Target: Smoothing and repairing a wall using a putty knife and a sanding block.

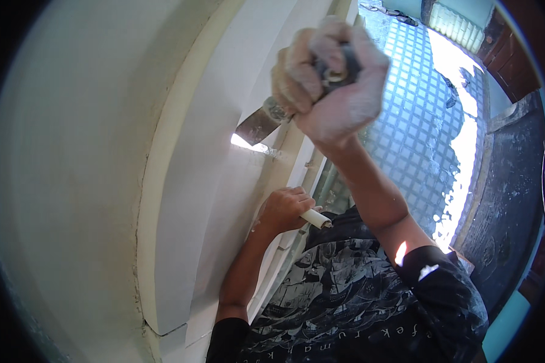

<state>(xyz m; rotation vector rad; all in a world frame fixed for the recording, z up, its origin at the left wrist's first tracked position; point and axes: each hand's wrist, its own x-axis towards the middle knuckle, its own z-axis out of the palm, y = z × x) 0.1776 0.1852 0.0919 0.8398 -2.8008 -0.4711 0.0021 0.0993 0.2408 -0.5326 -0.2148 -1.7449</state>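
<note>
My right hand (351,103), dusted white, is raised in the upper middle, closed on the dark handle of a putty knife (254,127). Its metal blade points down-left at the pale moulded wall (218,169), by a bright sunlit strip; whether it touches is unclear. Lower down, my left hand (284,209) is closed round a white rod-like piece (315,219) with a rough end, beside the moulding. Part of that piece is hidden under my fingers.
A cream wall (72,181) with a cracked edge fills the left. Below at the right lie a chequered tiled floor (406,145) with sunlit patches, footwear (406,18) at the far end, a dark stained slab (502,199) and a brown wooden panel (508,60).
</note>
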